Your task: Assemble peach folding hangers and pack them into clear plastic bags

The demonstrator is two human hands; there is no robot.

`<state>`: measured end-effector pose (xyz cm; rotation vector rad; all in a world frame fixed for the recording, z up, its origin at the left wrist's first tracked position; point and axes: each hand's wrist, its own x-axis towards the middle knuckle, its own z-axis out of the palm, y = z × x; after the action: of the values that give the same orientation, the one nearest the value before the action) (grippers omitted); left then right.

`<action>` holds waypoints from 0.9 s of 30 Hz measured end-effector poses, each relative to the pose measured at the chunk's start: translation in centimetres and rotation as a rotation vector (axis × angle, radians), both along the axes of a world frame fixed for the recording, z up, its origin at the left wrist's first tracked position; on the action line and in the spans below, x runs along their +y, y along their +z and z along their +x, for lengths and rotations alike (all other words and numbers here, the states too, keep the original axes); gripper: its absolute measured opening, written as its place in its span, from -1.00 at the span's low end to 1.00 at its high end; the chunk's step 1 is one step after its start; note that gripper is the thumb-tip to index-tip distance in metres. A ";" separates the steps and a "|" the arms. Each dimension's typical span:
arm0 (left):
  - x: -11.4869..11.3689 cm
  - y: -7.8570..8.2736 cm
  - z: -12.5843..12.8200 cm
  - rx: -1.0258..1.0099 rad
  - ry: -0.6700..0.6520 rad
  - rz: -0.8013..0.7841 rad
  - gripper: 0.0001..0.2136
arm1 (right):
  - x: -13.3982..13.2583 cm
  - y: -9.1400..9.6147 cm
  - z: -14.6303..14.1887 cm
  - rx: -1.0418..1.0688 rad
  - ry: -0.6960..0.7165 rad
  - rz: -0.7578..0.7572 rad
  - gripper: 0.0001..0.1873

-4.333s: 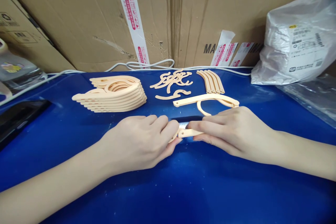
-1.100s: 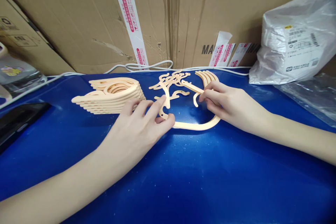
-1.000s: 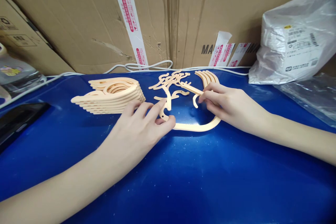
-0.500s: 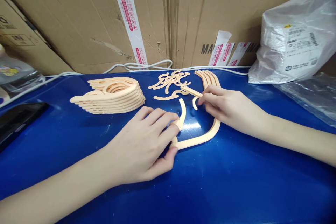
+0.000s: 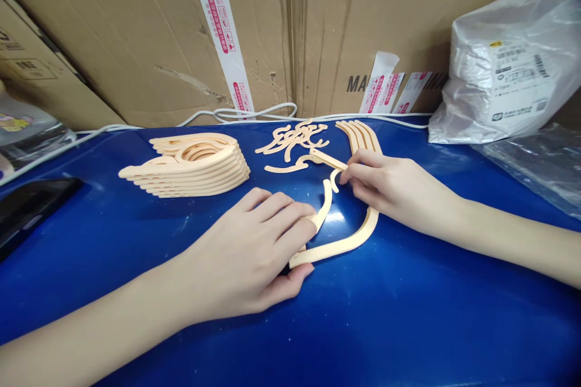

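Observation:
Cream plastic folding clothes hanger pieces lie on the blue tabletop. My left hand point(image 5: 265, 248) is closed around the joint end of a curved hanger arm point(image 5: 340, 246) and a curved hook piece point(image 5: 325, 201); its fingers hide where these meet. From there the arm bends round to beneath my right hand point(image 5: 394, 187). That hand pinches a straight bar point(image 5: 330, 160) with a small curled end point(image 5: 334, 181) beside its fingertips. Whether the bar and the curved arm are one piece is hidden. Just behind my right hand stands a row of curved hanger arms point(image 5: 363, 133).
A neat stack of folded hangers point(image 5: 200, 178) sits left of centre. Loose hook pieces point(image 5: 295, 140) form a heap at the back. A black phone point(image 5: 36, 208) lies at left, a wrapped parcel point(image 5: 508, 66) at right. Behind run a white cable point(image 5: 254, 115) and cardboard boxes point(image 5: 149, 30).
The hook piece in my left hand has tilted and shifted right, its tip now close to the curled end. The left end of the curved arm has moved slightly left and down. My right hand barely moved.

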<state>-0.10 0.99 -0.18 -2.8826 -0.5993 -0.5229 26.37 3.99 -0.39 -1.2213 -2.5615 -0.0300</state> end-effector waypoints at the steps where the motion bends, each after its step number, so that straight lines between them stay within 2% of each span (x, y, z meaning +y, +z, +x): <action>1: 0.0 0.0 0.0 -0.002 -0.004 -0.005 -0.86 | 0.0 0.0 0.0 0.000 -0.005 0.001 -0.75; 8: 0.0 -0.1 0.0 -0.019 -0.025 -0.019 -0.88 | 0.0 0.1 -0.2 -0.034 -0.069 0.018 -0.75; 13: -0.2 0.0 0.2 -0.012 -0.048 -0.020 -0.89 | -0.2 0.2 -0.3 -0.086 -0.152 0.088 -0.75; 18: -0.6 0.0 0.4 -0.005 -0.082 -0.051 -0.90 | -0.3 0.1 -0.2 -0.098 -0.116 0.145 -0.77; 27: -0.8 0.0 0.4 -0.002 -0.098 -0.105 -0.85 | -0.3 0.1 -0.3 -0.092 -0.051 0.116 -0.78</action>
<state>0.31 0.22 -0.22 -3.0237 -0.5025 -0.5219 26.10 3.66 -0.32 -1.2688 -2.5648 -0.2476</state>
